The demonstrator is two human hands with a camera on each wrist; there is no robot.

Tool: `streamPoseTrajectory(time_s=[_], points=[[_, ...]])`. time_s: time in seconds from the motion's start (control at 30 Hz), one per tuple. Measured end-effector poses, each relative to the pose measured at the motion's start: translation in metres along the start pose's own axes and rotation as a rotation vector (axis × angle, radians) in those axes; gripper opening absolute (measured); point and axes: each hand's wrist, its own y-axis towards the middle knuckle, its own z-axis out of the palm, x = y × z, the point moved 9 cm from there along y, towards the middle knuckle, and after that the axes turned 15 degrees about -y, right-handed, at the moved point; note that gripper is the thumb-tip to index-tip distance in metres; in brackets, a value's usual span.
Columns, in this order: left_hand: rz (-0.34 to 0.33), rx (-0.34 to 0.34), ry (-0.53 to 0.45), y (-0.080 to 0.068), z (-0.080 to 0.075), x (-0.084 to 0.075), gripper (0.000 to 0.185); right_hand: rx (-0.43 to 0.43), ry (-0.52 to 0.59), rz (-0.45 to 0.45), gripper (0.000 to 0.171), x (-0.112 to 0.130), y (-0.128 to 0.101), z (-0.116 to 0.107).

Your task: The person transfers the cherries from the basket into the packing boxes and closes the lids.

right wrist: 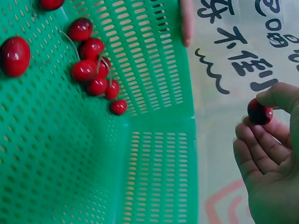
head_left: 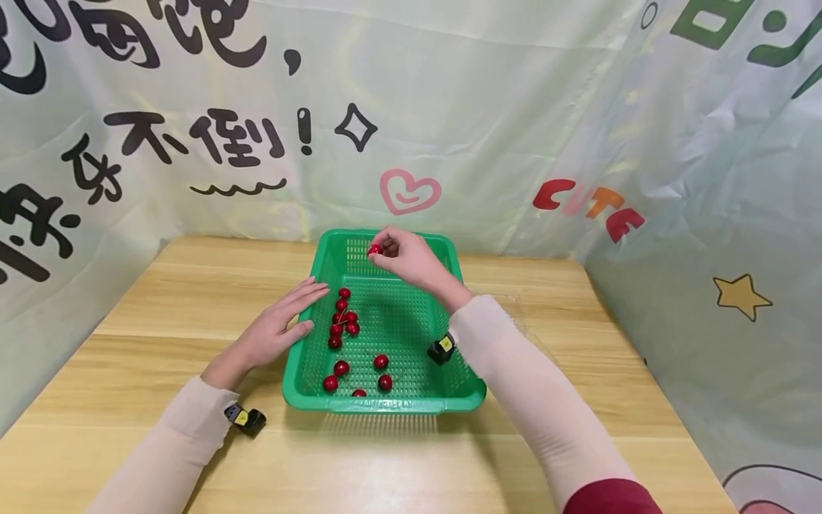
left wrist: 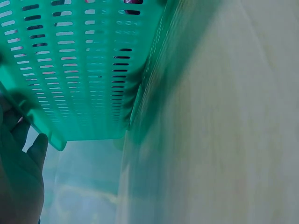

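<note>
A green slotted basket [head_left: 411,405] sits on the wooden table [head_left: 160,300] with several red cherries [head_left: 343,325] inside. My right hand [head_left: 401,253] hovers over the basket's far end and pinches one red cherry [head_left: 375,249] between thumb and fingertips; the right wrist view shows that cherry [right wrist: 259,112] held beyond the basket corner [right wrist: 159,126]. My left hand [head_left: 282,328] lies flat with straight fingers against the basket's left rim. The left wrist view shows the basket wall [left wrist: 79,70] close up, with my left hand's fingers [left wrist: 21,163] beside it.
Printed cloth banners [head_left: 193,128] hang close behind and to the right of the table. Bare tabletop lies left, right and in front of the basket. A small wrist camera [head_left: 442,350] hangs over the basket's right rim.
</note>
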Motion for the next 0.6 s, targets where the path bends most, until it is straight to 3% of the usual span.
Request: streamPoseTrajectory(time_s=[0.27,0.6], points=[[0.022,-0.012,0.017,0.000,-0.001,-0.001,0.055,-0.051,-0.068,-0.062,0.020,0.007,-0.013,-0.034],[0.011,-0.013,-0.001,0.000,0.000,-0.001,0.055,-0.104,-0.282,-0.149,0.019,0.013,-0.041,-0.067]])
